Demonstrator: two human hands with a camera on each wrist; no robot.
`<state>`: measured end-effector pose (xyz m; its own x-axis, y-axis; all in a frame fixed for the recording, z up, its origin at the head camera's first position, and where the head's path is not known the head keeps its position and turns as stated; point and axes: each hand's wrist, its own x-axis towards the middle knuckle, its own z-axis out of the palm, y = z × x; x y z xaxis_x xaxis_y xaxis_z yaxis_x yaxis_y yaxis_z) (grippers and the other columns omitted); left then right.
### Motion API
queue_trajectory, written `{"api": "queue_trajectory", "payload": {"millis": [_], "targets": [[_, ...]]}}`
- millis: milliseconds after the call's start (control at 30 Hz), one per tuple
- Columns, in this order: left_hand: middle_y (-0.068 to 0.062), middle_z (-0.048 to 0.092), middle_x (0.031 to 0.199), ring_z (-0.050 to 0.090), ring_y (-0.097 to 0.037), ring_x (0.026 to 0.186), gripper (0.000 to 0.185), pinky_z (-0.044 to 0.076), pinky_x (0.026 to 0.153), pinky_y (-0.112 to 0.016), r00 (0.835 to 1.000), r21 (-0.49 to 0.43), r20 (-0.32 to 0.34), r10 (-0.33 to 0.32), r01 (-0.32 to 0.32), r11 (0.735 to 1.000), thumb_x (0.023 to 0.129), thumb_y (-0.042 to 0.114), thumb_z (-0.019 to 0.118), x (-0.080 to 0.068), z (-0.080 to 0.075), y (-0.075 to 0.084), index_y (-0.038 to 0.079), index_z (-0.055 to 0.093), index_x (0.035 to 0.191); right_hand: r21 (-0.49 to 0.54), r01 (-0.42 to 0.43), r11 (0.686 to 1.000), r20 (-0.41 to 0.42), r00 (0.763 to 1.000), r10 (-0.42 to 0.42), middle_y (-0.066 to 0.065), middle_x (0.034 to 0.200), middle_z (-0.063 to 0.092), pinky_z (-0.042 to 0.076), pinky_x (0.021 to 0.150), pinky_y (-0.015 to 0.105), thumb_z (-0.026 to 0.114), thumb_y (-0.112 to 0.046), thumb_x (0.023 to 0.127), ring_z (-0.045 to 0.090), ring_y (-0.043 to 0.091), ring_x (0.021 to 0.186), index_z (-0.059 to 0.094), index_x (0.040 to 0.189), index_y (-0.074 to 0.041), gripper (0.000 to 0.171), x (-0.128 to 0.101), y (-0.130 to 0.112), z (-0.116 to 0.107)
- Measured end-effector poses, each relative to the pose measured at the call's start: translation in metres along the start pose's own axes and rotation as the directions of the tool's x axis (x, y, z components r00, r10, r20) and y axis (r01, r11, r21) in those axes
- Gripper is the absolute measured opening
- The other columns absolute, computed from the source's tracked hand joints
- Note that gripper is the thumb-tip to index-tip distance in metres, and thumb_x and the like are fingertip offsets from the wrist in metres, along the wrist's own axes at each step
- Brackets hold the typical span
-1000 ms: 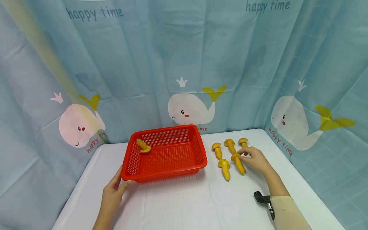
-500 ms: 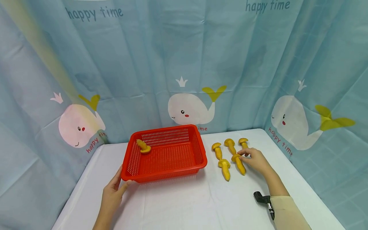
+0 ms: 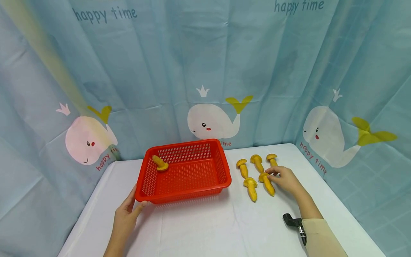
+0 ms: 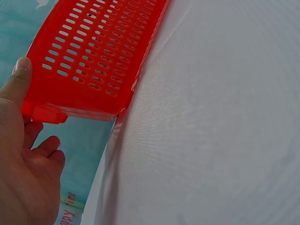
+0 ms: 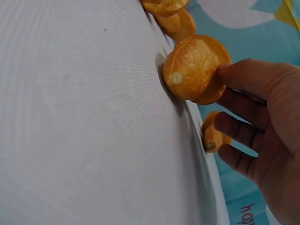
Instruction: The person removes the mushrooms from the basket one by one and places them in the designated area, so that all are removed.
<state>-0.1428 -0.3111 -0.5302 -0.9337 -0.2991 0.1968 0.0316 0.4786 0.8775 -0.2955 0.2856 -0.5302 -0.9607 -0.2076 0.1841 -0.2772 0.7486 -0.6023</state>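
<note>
My left hand [image 3: 126, 216] grips the near left corner of a red perforated plastic basket [image 3: 184, 194], its thumb at the rim in the left wrist view. Inside the basket, toward its left end, lies one yellow-brown mushroom [image 3: 160, 165]. At the right, my right hand [image 3: 286, 180] pinches the cap edge of another mushroom [image 3: 268, 185], which lies with its stem toward me. The right wrist view shows the thumb on that cap [image 5: 190, 70], the lower fingers curled beside it.
Around the right hand lie several more mushrooms: one at the front left [image 3: 252, 191], others behind, including one by the knuckles [image 3: 271, 159]. A black device [image 3: 293, 222] is strapped at the right wrist. A blue whale-print curtain [image 3: 167, 89] borders the white-covered table [image 3: 199, 228].
The mushroom under my right hand has shifted slightly right and toward me, away from the mushroom behind it. My left hand and the basket stay put.
</note>
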Motion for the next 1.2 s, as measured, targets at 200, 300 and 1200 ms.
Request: {"api": "queue_trajectory", "payload": {"millis": [200,300,1200], "targets": [[0.004,0.041,0.162,0.035,-0.006,0.149,0.075,0.04,0.107,-0.018,1.0,-0.009,0.002,0.007,-0.007,1.0,0.095,0.031,0.073,0.001,0.001,-0.001,0.033,0.036,0.159,0.009,-0.01,1.0,0.014,1.0,0.01,0.002,0.1,0.07,0.048,0.078,0.037,0.073,-0.017,0.095,0.057,0.021,0.092,0.077,0.111,-0.012,0.017,0.0,0.001,0.001],[0.003,0.041,0.162,0.035,-0.006,0.149,0.075,0.04,0.107,-0.018,1.0,-0.013,0.001,0.008,-0.008,1.0,0.095,0.03,0.073,0.0,0.001,-0.001,0.03,0.036,0.16,0.008,-0.01,1.0,0.014,1.0,0.01,0.002,0.1,0.07,0.048,0.078,0.037,0.073,-0.016,0.095,0.057,0.021,0.092,0.077,0.111,-0.012,0.017,0.0,0.002,0.001],[0.006,0.04,0.162,0.034,-0.01,0.151,0.075,0.039,0.108,-0.017,1.0,-0.035,0.004,-0.019,0.019,0.999,0.094,0.032,0.074,0.001,0.0,0.003,0.038,0.036,0.158,0.05,-0.027,0.998,0.011,1.0,0.026,0.005,0.11,0.073,0.049,0.094,0.049,0.071,-0.019,0.097,0.059,0.027,0.104,0.075,0.117,-0.011,0.021,0.0,-0.003,-0.01]]}}
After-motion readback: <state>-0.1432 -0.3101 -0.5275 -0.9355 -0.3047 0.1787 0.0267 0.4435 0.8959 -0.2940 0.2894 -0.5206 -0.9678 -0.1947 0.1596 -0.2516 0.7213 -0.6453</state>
